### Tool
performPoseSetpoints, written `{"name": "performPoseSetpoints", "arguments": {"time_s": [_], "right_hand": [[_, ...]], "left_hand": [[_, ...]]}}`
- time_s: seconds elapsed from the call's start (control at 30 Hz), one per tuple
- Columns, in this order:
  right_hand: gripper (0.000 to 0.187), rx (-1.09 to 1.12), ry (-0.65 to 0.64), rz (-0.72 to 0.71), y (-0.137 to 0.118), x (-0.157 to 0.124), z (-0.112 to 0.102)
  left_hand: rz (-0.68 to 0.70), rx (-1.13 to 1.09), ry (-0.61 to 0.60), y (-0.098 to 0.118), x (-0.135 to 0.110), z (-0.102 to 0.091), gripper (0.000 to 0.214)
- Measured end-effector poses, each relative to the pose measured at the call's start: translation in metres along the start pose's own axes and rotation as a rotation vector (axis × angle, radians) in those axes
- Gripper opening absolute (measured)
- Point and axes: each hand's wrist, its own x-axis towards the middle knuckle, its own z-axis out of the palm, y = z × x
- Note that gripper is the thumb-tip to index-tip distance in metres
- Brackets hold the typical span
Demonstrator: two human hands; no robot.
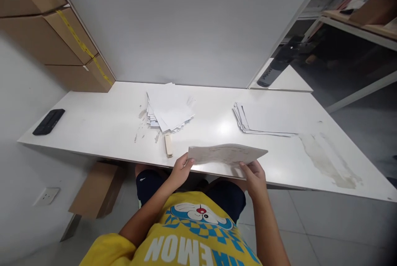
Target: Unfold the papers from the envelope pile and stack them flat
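Both forearms reach forward from the person's body: the left slants inward from the lower left, the right rises nearly straight with a slight lean to the left. The left hand (pixel 182 169) is partly closed, its thumb and fingers pinching the left end of a printed paper (pixel 226 153). The right hand (pixel 254 175) is also partly closed, gripping the lower edge toward the right, thumb on the near face and fingers curled behind.

The paper spans the gap between the hands, tilted toward the person above the front edge of the white surface (pixel 99 121); its right corner reaches past the right hand.

Just beyond the left hand lies a cream stapler-like object (pixel 168 145), close to a loose paper pile (pixel 170 107). A neater paper stack (pixel 266 118) lies beyond the right hand. A broad strip of surface separates pile and stack, and a grey panel (pixel 186 22) borders the far edge.
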Motion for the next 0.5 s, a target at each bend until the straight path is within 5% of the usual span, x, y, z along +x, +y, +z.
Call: {"name": "performPoseSetpoints", "arguments": {"time_s": [0.27, 0.5], "right_hand": [[0.037, -0.007, -0.003, -0.026, -0.021, -0.010, -0.002], [0.042, -0.019, -0.065, 0.113, -0.014, 0.005, -0.005]], "left_hand": [[0.013, 0.111, -0.033, 0.003, -0.002, -0.015, 0.057], [-0.144, 0.018, 0.113, -0.019, 0.015, -0.017, 0.057]]}}
